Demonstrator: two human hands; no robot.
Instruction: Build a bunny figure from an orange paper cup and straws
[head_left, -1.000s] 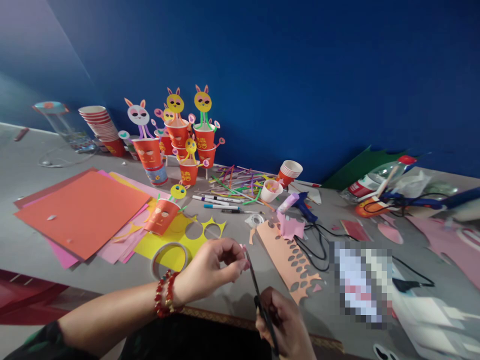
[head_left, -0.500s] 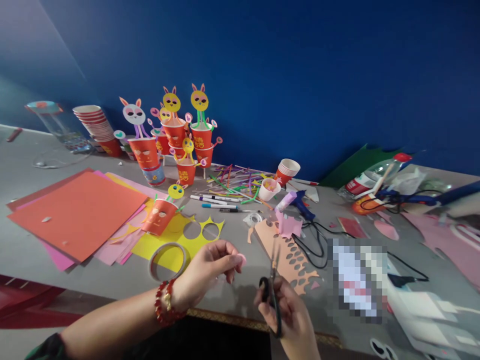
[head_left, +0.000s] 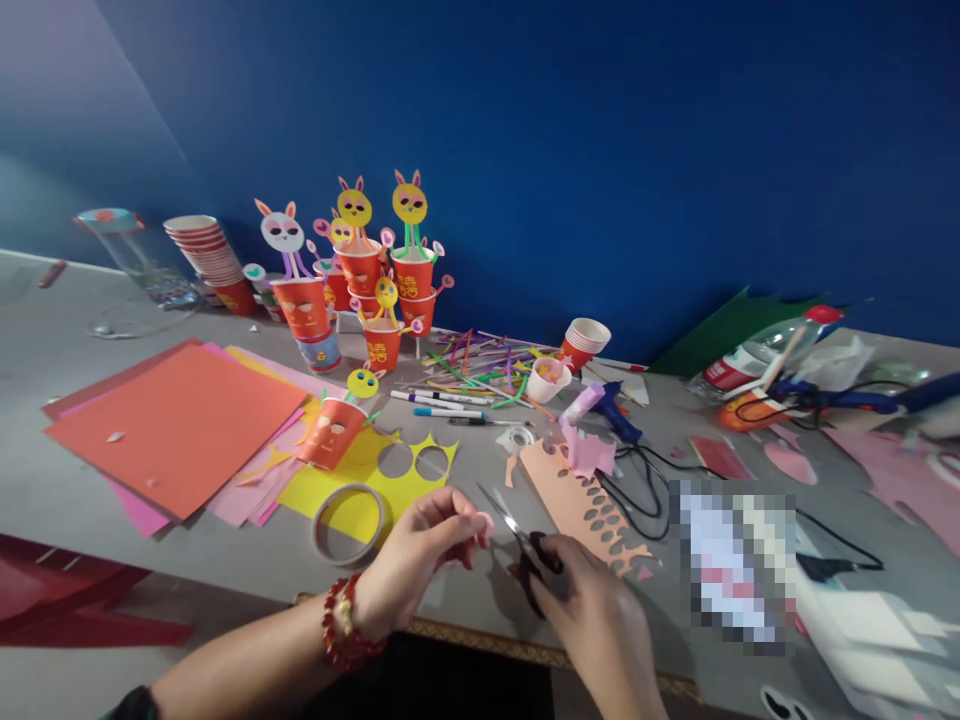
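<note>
The scissors (head_left: 523, 537) have swung since half a second ago: their blades stood nearly straight away from the person, and now slant toward the left hand (head_left: 431, 548). From where I stand, that hand pinches a small pink piece (head_left: 487, 523) between thumb and fingertips, over the table's near edge. The right hand (head_left: 604, 605) is closed round the scissor handles; I can't tell how the fingers sit in the loops. The blades are slightly parted, just beside the piece, apart from it. For neat cutting, I'd pinch only the rim, turn the paper rather than the scissors, and keep fingertips behind the blades. Beyond lie a tape roll (head_left: 316, 530) and a hole-riddled peach sheet (head_left: 555, 485); farther back, rabbit-topped cups (head_left: 301, 305) stand before the blue wall (head_left: 600, 150).
</note>
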